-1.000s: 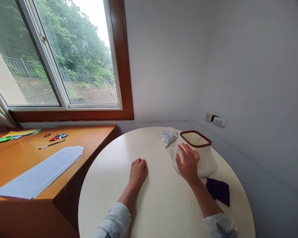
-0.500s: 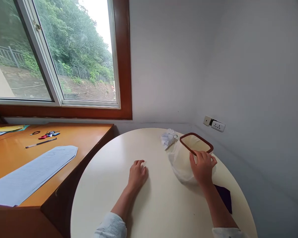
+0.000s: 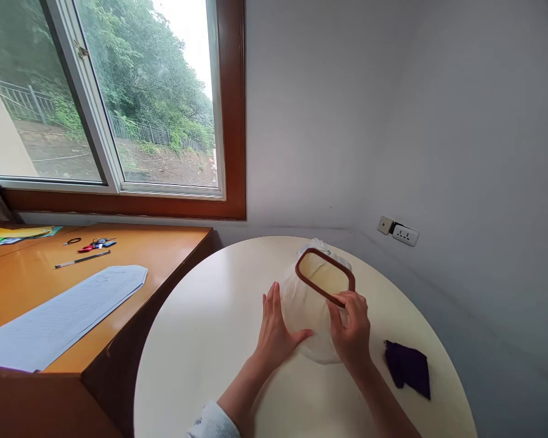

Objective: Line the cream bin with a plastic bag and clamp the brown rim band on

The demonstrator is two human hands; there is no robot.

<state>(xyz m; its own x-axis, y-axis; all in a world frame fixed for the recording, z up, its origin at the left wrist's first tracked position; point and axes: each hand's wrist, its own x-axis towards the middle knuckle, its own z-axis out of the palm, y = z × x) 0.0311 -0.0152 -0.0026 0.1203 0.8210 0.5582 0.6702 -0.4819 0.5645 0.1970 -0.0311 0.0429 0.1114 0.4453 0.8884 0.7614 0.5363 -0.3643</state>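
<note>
A brown rectangular embroidery hoop (image 3: 318,290) with rounded corners holds thin cream fabric (image 3: 308,322), which spreads loosely around it onto the table. My right hand (image 3: 352,331) grips the hoop's near right corner between thumb and fingers. At the fabric's left edge, my left hand (image 3: 274,331) is open, thumb stretched toward the cloth and fingers pointing away from me. It lies against or just over the fabric; exact contact is unclear. Behind the hoop, a crumpled whitish plastic bag (image 3: 318,244) is partly covered. A dark purple cloth (image 3: 408,367) lies right of my right hand.
All this is on a round cream table (image 3: 201,316). To the left stands an orange-brown desk (image 3: 173,249) with paper sheets (image 3: 73,310), a pen (image 3: 82,260) and a bunch of keys (image 3: 99,244). A wall socket (image 3: 405,235) is beyond the table at right.
My right hand has drawn the hoop and fabric leftward and nearer, in front of the plastic bag. My left hand has moved right to the fabric and spread its fingers. The purple cloth is now uncovered.
</note>
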